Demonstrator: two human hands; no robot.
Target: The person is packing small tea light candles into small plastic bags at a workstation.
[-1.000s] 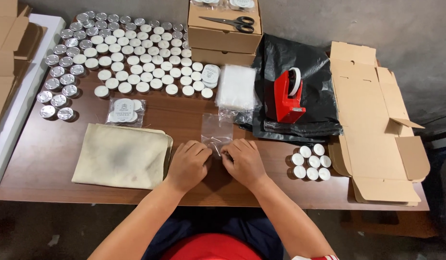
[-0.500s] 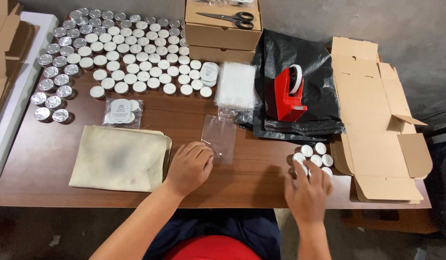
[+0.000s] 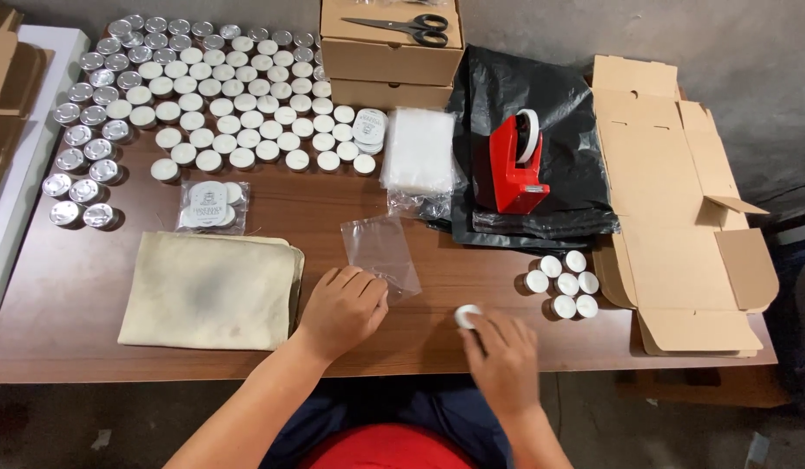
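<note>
At table centre, your left hand (image 3: 343, 306) pins an empty bag (image 3: 383, 252) with curled fingers; your right hand (image 3: 505, 360) grips one candle (image 3: 466, 314). One pack (image 3: 209, 205) is filled; many candles remain loose.

A clear plastic pouch (image 3: 382, 252) is lying on the brown wooden table (image 3: 89, 347), just right of the folded beige cloth (image 3: 208, 289) and left of the small cluster of white tealights (image 3: 565, 284). Behind it, a stack of clear bags (image 3: 418, 149) is sitting between the wide field of white and silver tealights (image 3: 202, 95) and the red tape dispenser (image 3: 513, 165), which is resting on a black plastic sheet (image 3: 541, 95). A flattened cardboard box (image 3: 680, 200) is lying at the far right.
</note>
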